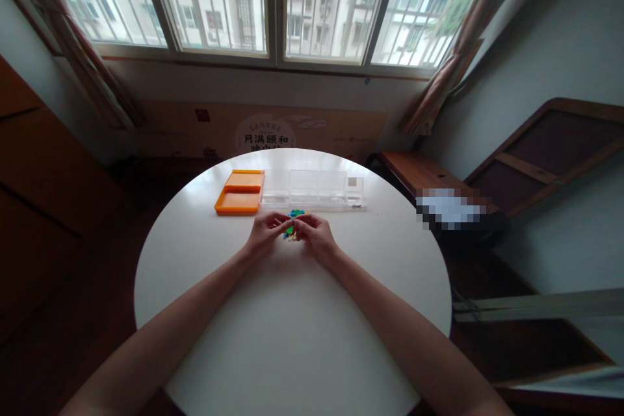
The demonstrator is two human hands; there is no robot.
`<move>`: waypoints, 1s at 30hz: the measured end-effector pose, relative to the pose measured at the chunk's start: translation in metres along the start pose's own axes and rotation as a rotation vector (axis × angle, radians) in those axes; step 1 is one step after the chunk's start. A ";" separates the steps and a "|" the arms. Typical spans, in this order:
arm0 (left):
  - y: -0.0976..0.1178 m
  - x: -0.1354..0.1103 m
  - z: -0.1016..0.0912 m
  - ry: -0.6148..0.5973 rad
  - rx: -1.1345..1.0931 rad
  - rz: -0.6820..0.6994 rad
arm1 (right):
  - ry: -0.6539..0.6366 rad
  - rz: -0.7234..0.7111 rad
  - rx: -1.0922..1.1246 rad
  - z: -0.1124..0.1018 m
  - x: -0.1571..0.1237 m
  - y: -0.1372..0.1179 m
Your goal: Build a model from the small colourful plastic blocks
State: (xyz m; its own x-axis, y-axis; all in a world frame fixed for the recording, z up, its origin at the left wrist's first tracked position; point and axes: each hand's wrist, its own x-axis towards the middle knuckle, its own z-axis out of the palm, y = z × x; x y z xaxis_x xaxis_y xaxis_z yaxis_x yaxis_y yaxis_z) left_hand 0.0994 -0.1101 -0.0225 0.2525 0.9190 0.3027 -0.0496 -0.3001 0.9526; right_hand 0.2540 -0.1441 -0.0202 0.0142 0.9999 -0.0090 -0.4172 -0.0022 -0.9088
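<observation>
My left hand (270,229) and my right hand (313,229) meet above the middle of the white round table (292,325). The fingers of both are pinched together at one spot, on something too small to name. Right behind and below the fingertips lies a little heap of green, blue and yellowish small pieces (296,213), partly hidden by my hands. An orange tray (237,212) with two compartments stands beyond my left hand. To its right, past my right hand, is a clear plastic compartment box (312,196), touching or close beside the tray.
A small dark object (357,205) sits in the clear box's right end. To the right of the table stands a wooden bench (414,169) with a blurred pale item (448,209) on it. Barred windows (219,0) and a printed carton panel (341,127) are behind the table.
</observation>
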 end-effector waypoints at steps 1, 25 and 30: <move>0.000 0.000 0.000 -0.001 -0.005 -0.003 | 0.002 0.002 0.003 0.000 0.000 0.000; -0.003 0.001 -0.001 -0.013 0.007 0.010 | 0.046 0.013 0.056 0.000 0.001 0.002; 0.001 0.001 0.000 0.000 0.013 -0.010 | 0.048 0.007 0.062 0.000 0.001 0.001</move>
State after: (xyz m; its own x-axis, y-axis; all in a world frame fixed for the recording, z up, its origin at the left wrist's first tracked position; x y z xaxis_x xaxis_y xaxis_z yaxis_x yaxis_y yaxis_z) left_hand 0.0991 -0.1097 -0.0217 0.2530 0.9220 0.2932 -0.0342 -0.2943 0.9551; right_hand 0.2532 -0.1429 -0.0209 0.0539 0.9979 -0.0370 -0.4731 -0.0072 -0.8810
